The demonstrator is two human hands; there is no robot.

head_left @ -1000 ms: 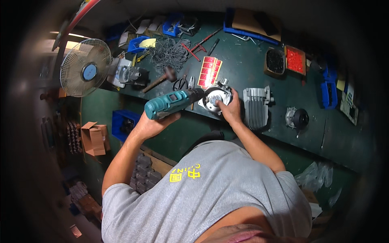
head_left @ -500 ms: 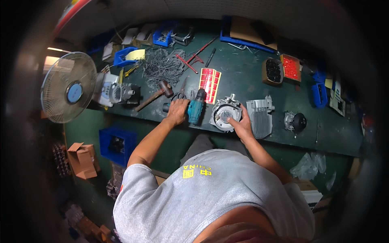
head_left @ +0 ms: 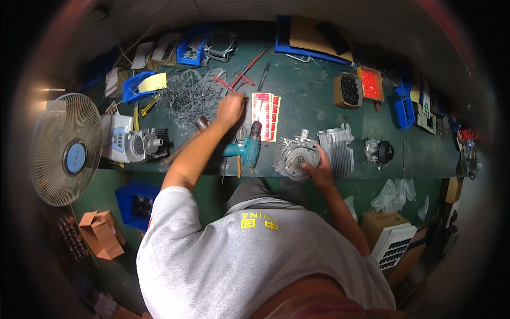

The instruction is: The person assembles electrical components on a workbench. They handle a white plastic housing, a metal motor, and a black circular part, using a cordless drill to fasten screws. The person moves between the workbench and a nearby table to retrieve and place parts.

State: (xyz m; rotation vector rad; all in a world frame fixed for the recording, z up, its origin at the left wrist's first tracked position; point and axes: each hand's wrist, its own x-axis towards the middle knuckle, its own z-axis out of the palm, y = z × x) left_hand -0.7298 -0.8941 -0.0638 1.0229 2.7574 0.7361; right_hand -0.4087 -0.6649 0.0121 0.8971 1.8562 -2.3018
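My right hand grips the near right side of a silver finned motor housing, thumb on its round face. The housing sits at the bench's front edge with a short shaft stub at its far side. My left hand reaches over the bench, at the right edge of a pile of thin grey strips and just below a red T-handle tool. Its fingers point away, curled and mostly hidden. A teal cordless drill lies between my arms. Beside it is a sheet of red labels.
Another finned housing and a small black-capped motor part lie to the right. Boxes of black caps and red caps stand farther back. A mallet lies partly under my left forearm. A fan stands at left.
My left hand has let go of the drill and moved away from me to the grey pile. My right hand stays on the motor housing, whose face appears turned. The view has shifted.
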